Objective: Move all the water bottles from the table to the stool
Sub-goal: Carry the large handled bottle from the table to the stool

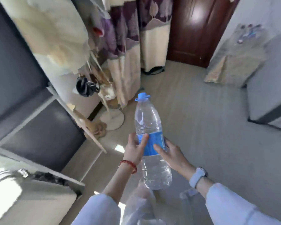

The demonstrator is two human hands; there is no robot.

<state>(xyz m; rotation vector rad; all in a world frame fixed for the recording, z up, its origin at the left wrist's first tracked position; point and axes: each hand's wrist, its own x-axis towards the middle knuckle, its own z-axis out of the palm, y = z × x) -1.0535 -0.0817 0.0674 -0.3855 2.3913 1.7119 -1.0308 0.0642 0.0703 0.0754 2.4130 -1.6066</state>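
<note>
A: 2 hands on 1 bottle. The water bottle (150, 140) is up in the air over the floor (193, 119), tilted a little with its blue cap (142, 96) pointing away from the person.

B: How do the hands have it?

A: The left hand (135, 148) curls its fingers round the blue label from the left side. The right hand (170, 151) grips the same label from the right, thumb lying across the front. Both hold it at mid-height; the clear lower half hangs below them.

B: Anything on the wrists?

A: 1 red bracelet (130, 164) on the left, 1 pale watch (197, 176) on the right, with white sleeves behind.

B: And around?

A: Patterned curtains (128, 38) and a dark wooden door (196, 30) stand ahead. The view is blurred.
</note>
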